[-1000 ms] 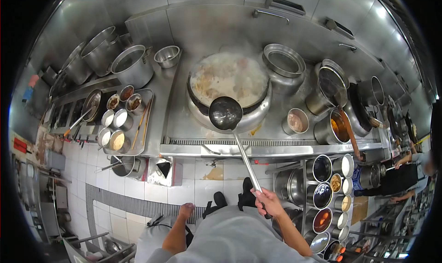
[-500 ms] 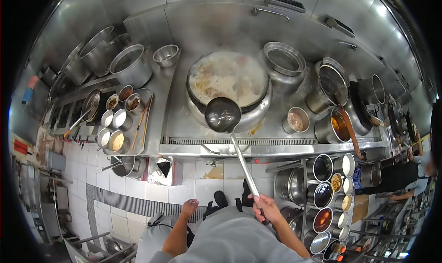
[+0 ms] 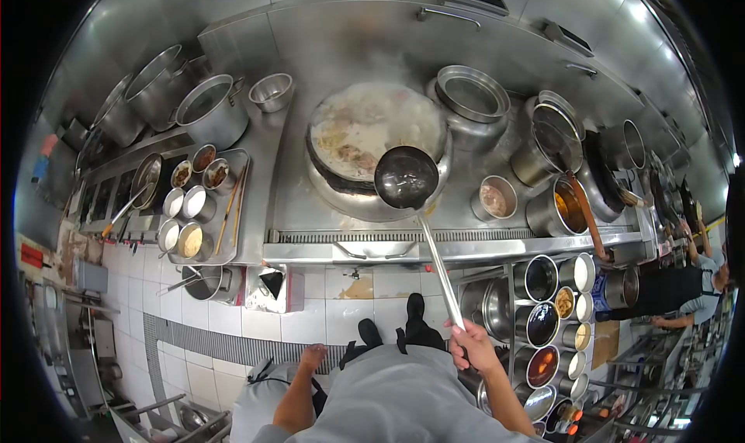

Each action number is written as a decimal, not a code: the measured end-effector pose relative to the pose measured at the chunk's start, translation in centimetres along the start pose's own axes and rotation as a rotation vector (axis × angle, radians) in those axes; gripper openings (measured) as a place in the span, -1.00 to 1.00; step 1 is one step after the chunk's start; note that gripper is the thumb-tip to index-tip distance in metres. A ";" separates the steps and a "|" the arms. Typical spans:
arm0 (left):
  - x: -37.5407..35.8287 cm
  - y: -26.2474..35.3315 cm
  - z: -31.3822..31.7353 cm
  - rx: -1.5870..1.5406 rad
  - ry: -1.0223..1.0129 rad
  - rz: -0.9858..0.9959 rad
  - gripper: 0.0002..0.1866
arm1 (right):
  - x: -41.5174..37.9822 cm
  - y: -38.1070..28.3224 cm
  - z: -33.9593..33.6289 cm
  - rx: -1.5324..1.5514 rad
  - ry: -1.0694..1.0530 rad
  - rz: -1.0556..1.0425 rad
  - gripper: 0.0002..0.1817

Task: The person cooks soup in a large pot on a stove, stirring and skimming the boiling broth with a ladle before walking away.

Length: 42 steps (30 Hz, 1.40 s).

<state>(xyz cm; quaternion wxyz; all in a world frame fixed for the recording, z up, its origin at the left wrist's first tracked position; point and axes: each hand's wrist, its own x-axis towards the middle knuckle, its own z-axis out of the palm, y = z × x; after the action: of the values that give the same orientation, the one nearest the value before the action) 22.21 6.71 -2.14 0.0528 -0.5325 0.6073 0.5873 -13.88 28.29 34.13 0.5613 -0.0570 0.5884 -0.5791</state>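
Note:
My right hand (image 3: 472, 347) grips the handle end of a large steel ladle (image 3: 406, 181). Its dark, wet-looking bowl is held over the front right edge of a wide wok (image 3: 339, 184). A steaming, whitish broth (image 3: 372, 105) fills the wok, with pale strips and brownish pieces near its front left. At my left side hangs my left hand (image 3: 313, 356), fingers loosely curled, with nothing visible in it. To the right of the wok stands a steel pot with pinkish contents (image 3: 494, 197).
On the left, a tray (image 3: 239, 202) holds several seasoning cups and wooden sticks. Stockpots (image 3: 213, 113) stand behind it. A rack of sauce containers (image 3: 542, 324) is close to my right arm. Another person (image 3: 698, 288) works at far right. Below the counter sits a white box (image 3: 272, 289).
The ladle has swung rightward, its bowl moving from the wok's front middle to its front right. My right hand has shifted right and slightly up. My left hand has drawn slightly left, fingers more curled.

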 end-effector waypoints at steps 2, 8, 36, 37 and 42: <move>0.7 -0.4 0.3 0.033 -0.036 -0.011 -0.70 | -0.6 0.0 -0.5 0.002 -0.002 -0.005 -0.74; 2.9 -2.4 0.6 0.252 -0.079 0.159 -0.70 | 0.6 0.9 -0.6 0.025 -0.047 0.012 -0.74; 7.2 19.4 20.8 -0.030 -0.331 0.063 -0.60 | 4.6 -10.5 -11.3 0.013 0.482 -0.221 -0.78; 9.2 18.7 23.7 -0.180 -0.421 0.064 -0.59 | 4.7 -10.4 -11.9 0.012 0.475 -0.217 -0.78; 9.7 26.6 31.7 -0.674 -0.560 -0.305 -0.47 | 4.5 -10.0 -14.6 -0.074 0.524 -0.169 -0.75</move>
<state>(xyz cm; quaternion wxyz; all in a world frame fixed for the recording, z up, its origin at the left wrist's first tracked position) -18.56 18.61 -0.99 0.1246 -0.4239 0.2597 0.8587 -31.97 30.87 34.49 0.3374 0.0254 0.7273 -0.5972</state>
